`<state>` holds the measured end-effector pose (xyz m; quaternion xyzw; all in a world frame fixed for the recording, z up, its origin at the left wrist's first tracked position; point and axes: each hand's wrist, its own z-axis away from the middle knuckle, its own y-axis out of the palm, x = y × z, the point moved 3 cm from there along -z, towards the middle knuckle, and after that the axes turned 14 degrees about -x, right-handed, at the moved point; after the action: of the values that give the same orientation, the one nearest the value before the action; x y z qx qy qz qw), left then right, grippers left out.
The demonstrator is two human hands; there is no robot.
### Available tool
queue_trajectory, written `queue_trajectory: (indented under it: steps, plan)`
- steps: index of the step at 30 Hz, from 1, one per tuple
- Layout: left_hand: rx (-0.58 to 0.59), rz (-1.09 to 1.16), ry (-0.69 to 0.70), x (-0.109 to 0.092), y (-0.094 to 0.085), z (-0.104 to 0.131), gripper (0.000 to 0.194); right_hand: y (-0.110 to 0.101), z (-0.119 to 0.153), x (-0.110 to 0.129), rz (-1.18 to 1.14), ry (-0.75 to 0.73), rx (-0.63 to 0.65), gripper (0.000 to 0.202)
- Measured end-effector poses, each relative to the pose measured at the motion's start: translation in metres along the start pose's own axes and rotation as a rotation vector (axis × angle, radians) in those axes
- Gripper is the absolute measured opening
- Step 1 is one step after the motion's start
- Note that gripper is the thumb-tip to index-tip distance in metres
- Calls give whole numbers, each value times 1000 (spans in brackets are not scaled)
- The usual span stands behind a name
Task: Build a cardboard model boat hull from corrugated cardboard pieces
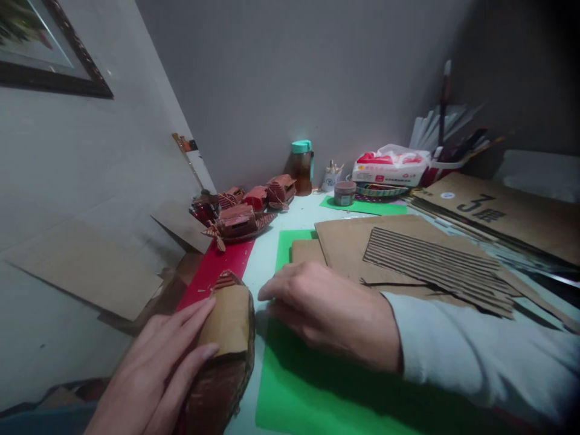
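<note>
A brown cardboard boat (212, 389) with a striped tip lies at the table's left edge, and a tan curved cardboard piece (229, 320) covers its middle. My left hand (154, 368) rests on the boat's left side, fingers extended, with fingertips touching the tan piece. Just right of the boat, my right hand (321, 308) hovers over the green sheet (290, 386), its fingers bent together. Whether anything is between those fingertips is hidden.
Finished cardboard boats (238, 222) stand at the back left on a red strip (217, 266). Cardboard sheets (344, 235), one with a ribbed piece (435, 266), lie to the right. Behind are a bottle (301, 169), a jar (345, 193) and a tissue pack (389, 169).
</note>
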<state>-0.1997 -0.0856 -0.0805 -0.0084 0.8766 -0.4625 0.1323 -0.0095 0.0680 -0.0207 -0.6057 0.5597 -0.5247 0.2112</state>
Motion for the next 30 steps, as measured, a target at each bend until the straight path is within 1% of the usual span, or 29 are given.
queue_trajectory:
  steps: [3,6,7,10,12,15,18,23,26,30]
  plan:
    - [41,46,-58,-2,-3,0,41,9,-1,4,-31,15,1,12]
    - [48,65,-98,-3,-6,0,38,21,-3,15,-31,-39,-47,28]
    - [44,66,-107,-4,-7,0,37,24,-4,19,-3,-66,-72,29]
    - [4,67,-91,-5,-9,0,36,33,-8,28,102,-169,-135,19]
    - [-26,66,-54,-6,-9,-1,37,36,-9,32,147,-271,-176,11]
    - [-50,39,-42,-7,-8,-3,37,37,-8,35,201,-414,-238,10]
    - [-67,19,-38,-11,-8,-5,41,37,-8,34,225,-475,-218,14]
    - [-69,22,-36,-19,-9,-6,50,40,-8,28,218,-502,-179,16]
    - [-70,23,-46,-21,-9,-7,49,42,-6,27,212,-501,-192,17]
    - [-82,17,-6,-21,-9,-6,47,45,-4,27,237,-513,-174,20]
